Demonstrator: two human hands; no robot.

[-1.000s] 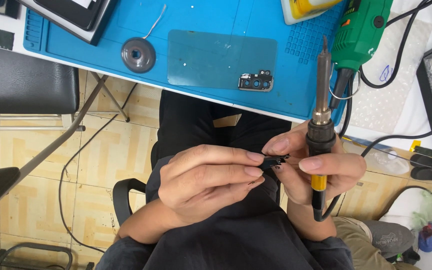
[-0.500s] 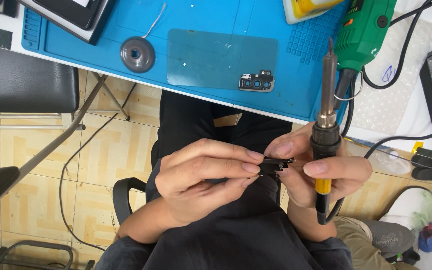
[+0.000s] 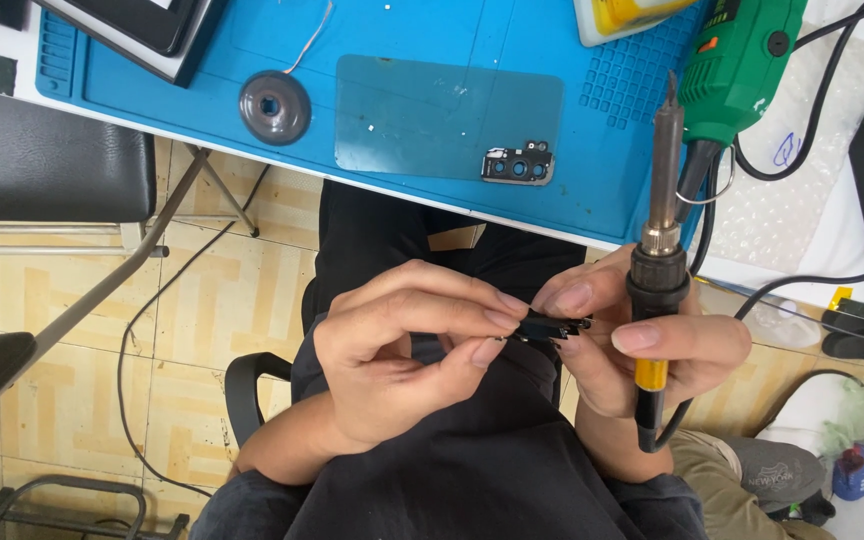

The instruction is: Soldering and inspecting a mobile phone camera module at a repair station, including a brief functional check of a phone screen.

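Over the lap, left hand (image 3: pixel 402 360) and right hand (image 3: pixel 642 345) pinched a small black part (image 3: pixel 552 328) between fingertips; right also gripped a soldering iron (image 3: pixel 657 270) upright.

Head camera: single view, worn, looking steeply down.

The view faces down over the person's lap, close to both hands, which fill the lower middle: left hand (image 3: pixel 402 365), right hand (image 3: pixel 642 350). The far part of the frame takes in the near edge of a blue mat (image 3: pixel 432 100) on the bench; a green tool (image 3: pixel 737 65) sits far right. Tiled floor (image 3: pixel 212 300) shows near left, below the bench edge, with a dark chair seat (image 3: pixel 47 165) at the left border. There is no second view, so nothing is shared.
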